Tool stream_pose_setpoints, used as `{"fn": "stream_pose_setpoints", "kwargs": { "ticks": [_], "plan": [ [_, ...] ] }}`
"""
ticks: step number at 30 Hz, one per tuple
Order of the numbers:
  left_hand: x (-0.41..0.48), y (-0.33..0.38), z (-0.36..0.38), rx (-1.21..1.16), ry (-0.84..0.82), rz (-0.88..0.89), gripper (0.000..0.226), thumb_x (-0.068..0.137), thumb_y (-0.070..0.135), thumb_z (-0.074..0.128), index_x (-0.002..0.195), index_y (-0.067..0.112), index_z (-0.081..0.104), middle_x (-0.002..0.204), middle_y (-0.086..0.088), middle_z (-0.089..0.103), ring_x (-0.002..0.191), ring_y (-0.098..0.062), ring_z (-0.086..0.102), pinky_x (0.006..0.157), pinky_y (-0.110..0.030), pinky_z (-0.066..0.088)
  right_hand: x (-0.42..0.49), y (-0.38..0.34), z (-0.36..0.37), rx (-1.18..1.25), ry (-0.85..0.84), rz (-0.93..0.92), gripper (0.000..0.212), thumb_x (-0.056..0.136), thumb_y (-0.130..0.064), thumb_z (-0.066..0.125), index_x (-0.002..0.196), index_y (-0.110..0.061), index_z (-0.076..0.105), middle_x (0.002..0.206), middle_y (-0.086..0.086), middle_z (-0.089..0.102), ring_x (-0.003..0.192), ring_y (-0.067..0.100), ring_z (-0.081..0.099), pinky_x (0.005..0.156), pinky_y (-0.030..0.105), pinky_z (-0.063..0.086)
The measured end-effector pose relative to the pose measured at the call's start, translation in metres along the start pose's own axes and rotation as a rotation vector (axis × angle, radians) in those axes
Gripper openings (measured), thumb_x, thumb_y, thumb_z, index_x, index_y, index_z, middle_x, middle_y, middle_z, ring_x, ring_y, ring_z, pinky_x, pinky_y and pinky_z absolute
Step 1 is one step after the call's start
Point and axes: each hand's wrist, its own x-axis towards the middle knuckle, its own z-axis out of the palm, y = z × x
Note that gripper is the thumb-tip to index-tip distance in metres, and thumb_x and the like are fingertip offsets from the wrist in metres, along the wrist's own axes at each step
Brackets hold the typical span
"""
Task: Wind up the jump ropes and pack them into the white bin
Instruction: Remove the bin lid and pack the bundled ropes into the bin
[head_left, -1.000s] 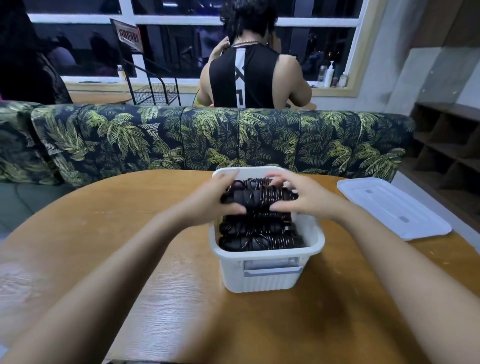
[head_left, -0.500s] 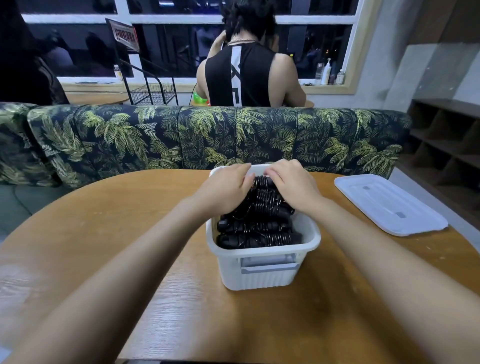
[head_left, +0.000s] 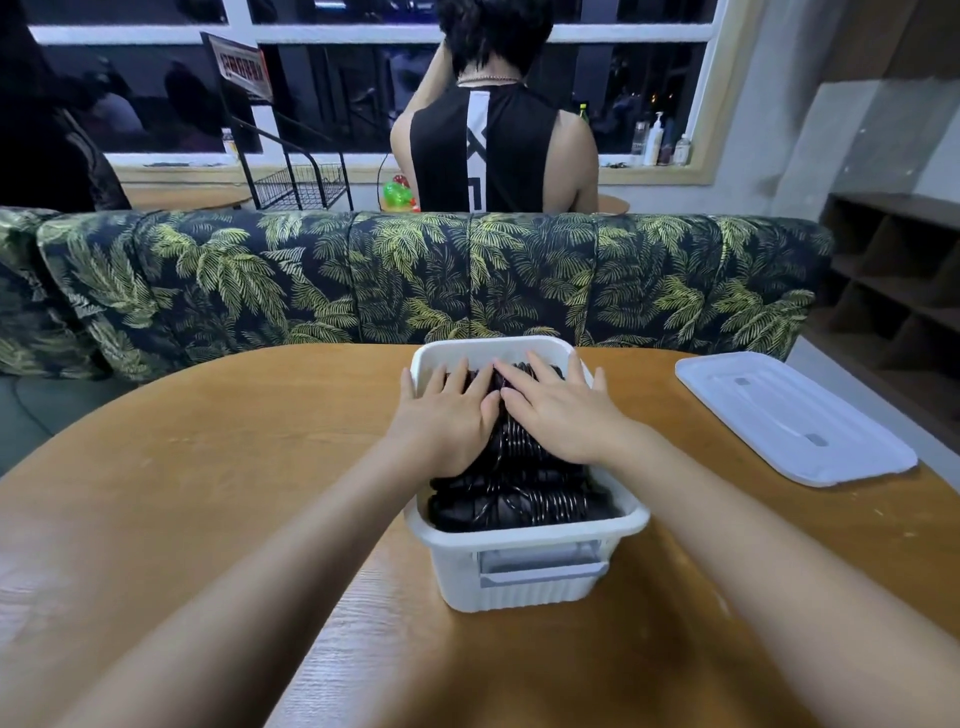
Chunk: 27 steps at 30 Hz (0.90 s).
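L+R hands (head_left: 447, 421) (head_left: 563, 415) flat on ropes (head_left: 519, 493) in bin (head_left: 519, 587).

Left hand (head_left: 445, 418) and right hand (head_left: 563, 415), gripping before, now press flat-fingered on the jump ropes (head_left: 519, 501).

Bin opening: the white bin (head_left: 524, 577) is packed to about its rim with wound black jump ropes (head_left: 519, 501). The left hand (head_left: 447, 415) and right hand (head_left: 563, 415) lie flat on the far part of the pile, leaving only the near rows uncovered.
Far end of bin: a narrow strip of inner wall shows past the fingertips.
Left of bin: open wooden table (head_left: 208, 493), crossed by the left forearm.
Right of bin: a band of bare table, then the white lid (head_left: 795, 421) lying flat near the edge.
Near side: open table between the two forearms.
Behind: the palm-print sofa backrest (head_left: 363, 280) rises just past the table's far edge and closes that side.
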Motion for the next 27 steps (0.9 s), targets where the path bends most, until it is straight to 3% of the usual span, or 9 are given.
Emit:
{"fn": "stream_pose_setpoints", "kwargs": {
  "ticks": [6, 9, 12, 14, 16, 19, 22, 25, 27],
  "plan": [
    [0.002, 0.000, 0.001, 0.024, 0.013, -0.004, 0.054, 0.102, 0.042, 0.005, 0.153, 0.027, -0.002, 0.161, -0.004, 0.002, 0.148, -0.027, 0.003, 0.115, -0.060, 0.003, 0.002, -0.006, 0.001, -0.084, 0.035, 0.026, 0.051, 0.101, -0.049, 0.008, 0.152, -0.044, 0.004, 0.163, -0.002, 0.001, 0.143, 0.049, -0.005, 0.108, 0.073, -0.005],
    [0.002, 0.001, -0.004, -0.100, 0.117, -0.003, 0.053, 0.102, 0.043, 0.014, 0.153, 0.026, 0.009, 0.161, -0.006, 0.001, 0.148, -0.026, 0.001, 0.115, -0.060, 0.007, 0.001, -0.004, -0.005, 0.008, 0.026, 0.035, 0.050, 0.100, -0.051, 0.010, 0.150, -0.046, 0.010, 0.162, -0.007, 0.008, 0.145, 0.041, 0.000, 0.109, 0.072, -0.001],
    [-0.006, -0.008, -0.010, -0.314, 0.238, -0.138, 0.056, 0.101, 0.044, 0.029, 0.151, 0.021, 0.018, 0.160, -0.013, 0.002, 0.146, -0.032, 0.009, 0.116, -0.053, 0.016, -0.004, -0.001, -0.017, 0.174, -0.002, 0.038, 0.057, 0.099, -0.059, 0.019, 0.152, -0.038, 0.016, 0.162, -0.010, 0.009, 0.148, 0.032, 0.000, 0.112, 0.068, 0.000],
    [-0.015, -0.020, -0.008, -0.503, 0.238, -0.236, 0.056, 0.099, 0.043, 0.036, 0.149, 0.019, 0.024, 0.156, -0.021, 0.012, 0.141, -0.040, 0.021, 0.113, -0.049, 0.024, -0.009, 0.008, -0.023, 0.296, 0.013, 0.088, 0.065, 0.095, -0.066, 0.027, 0.152, -0.036, 0.018, 0.162, -0.009, 0.006, 0.148, 0.033, 0.001, 0.112, 0.067, 0.002],
    [-0.028, -0.029, -0.002, -0.734, 0.138, -0.229, 0.056, 0.096, 0.046, 0.039, 0.144, 0.017, 0.031, 0.147, -0.020, 0.032, 0.135, -0.038, 0.032, 0.110, -0.047, 0.030, -0.019, 0.017, -0.026, 0.355, 0.001, 0.151, 0.066, 0.094, -0.066, 0.030, 0.152, -0.038, 0.015, 0.163, -0.004, -0.001, 0.147, 0.041, 0.002, 0.114, 0.063, 0.006],
    [-0.043, -0.025, 0.010, -1.001, 0.072, -0.147, 0.042, 0.098, 0.042, 0.043, 0.131, 0.015, 0.039, 0.127, -0.009, 0.052, 0.121, -0.025, 0.050, 0.102, -0.041, 0.041, -0.036, 0.019, -0.022, 0.515, -0.022, 0.108, 0.064, 0.099, -0.054, 0.034, 0.154, -0.028, 0.013, 0.163, 0.002, -0.007, 0.148, 0.030, 0.012, 0.117, 0.041, 0.011],
    [-0.039, -0.020, 0.012, -0.976, 0.100, -0.135, 0.042, 0.097, 0.044, 0.043, 0.132, 0.022, 0.038, 0.128, -0.004, 0.051, 0.120, -0.022, 0.049, 0.102, -0.040, 0.041, -0.041, 0.021, -0.019, 0.581, 0.025, 0.100, 0.064, 0.100, -0.050, 0.036, 0.154, -0.024, 0.015, 0.162, 0.001, -0.008, 0.148, 0.025, 0.014, 0.115, 0.036, 0.017],
    [-0.028, -0.014, 0.009, -0.848, 0.079, -0.087, 0.060, 0.098, 0.043, 0.042, 0.151, 0.031, 0.015, 0.134, 0.002, 0.042, 0.125, -0.021, 0.043, 0.107, -0.037, 0.034, -0.039, 0.031, -0.011, 0.557, 0.038, 0.152, 0.067, 0.097, -0.060, 0.034, 0.154, -0.030, 0.016, 0.161, 0.002, -0.015, 0.146, 0.029, 0.022, 0.116, 0.042, 0.019],
    [-0.022, -0.006, 0.007, -0.801, 0.058, -0.067, 0.061, 0.099, 0.044, 0.039, 0.152, 0.037, 0.010, 0.141, -0.007, 0.037, 0.131, -0.025, 0.037, 0.108, -0.034, 0.029, -0.038, 0.041, -0.009, 0.497, 0.049, 0.188, 0.068, 0.094, -0.066, 0.031, 0.153, -0.035, 0.019, 0.161, 0.003, -0.015, 0.142, 0.032, 0.030, 0.116, 0.045, 0.024]
  ]
}}
